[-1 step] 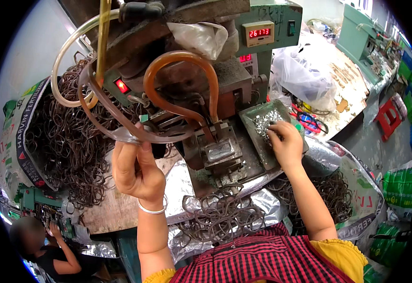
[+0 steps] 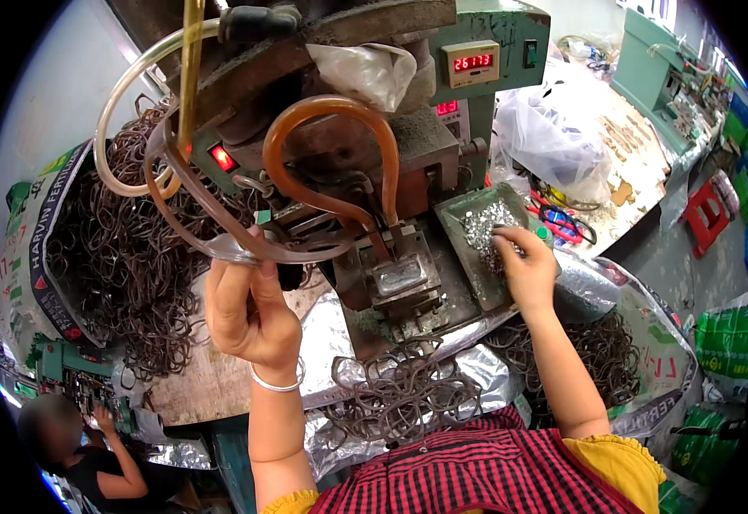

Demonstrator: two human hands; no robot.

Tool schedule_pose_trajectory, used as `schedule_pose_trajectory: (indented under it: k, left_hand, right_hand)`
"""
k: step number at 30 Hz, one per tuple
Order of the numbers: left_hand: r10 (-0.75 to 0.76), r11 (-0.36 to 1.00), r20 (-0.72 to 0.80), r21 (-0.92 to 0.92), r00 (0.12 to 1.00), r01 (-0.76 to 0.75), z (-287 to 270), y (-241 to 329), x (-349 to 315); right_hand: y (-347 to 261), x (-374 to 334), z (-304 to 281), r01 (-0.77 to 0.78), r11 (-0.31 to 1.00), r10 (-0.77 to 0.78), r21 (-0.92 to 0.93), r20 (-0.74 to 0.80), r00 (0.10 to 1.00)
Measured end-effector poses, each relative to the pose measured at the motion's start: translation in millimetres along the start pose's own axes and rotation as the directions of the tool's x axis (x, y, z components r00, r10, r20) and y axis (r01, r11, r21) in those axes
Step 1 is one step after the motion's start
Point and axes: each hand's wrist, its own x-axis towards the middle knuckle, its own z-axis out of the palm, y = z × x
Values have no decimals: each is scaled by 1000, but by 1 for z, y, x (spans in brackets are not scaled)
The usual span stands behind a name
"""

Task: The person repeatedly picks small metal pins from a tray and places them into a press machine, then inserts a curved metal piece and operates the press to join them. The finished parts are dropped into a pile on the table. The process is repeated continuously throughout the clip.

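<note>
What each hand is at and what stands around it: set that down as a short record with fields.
left hand: raised, fingertips at the looped translucent hose; grip unclear
right hand: fingers bent at the small silvery pieces in the shallow tray
between hands: metal fixture block
machine: green housing, red-lit counter display, looped orange-brown hose
before the checked apron: heap of dark brown loops
left side: open sack of similar loops
lower left: co-worker
</note>
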Motion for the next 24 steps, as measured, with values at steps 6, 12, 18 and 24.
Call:
schedule_pose_trajectory:
  k: [6, 12, 18, 24]
  left_hand:
    - [-32, 999, 4, -10, 999, 32, -1, 18, -2]
    - [-235, 971, -20, 49, 972, 236, -32, 20, -50]
    - [-216, 973, -100, -110, 971, 205, -21, 29, -39]
    - [-65, 989, -49, 129, 997, 71, 5, 15, -4]
  right_hand:
    - [15, 18, 15, -227, 877, 246, 423, 10, 969]
    - [-40, 10, -4, -297, 896, 228, 331, 231, 946]
    - [-115, 0, 19, -256, 765, -27, 591, 426, 904]
    - [-114, -20, 51, 60, 882, -170, 468, 198, 965]
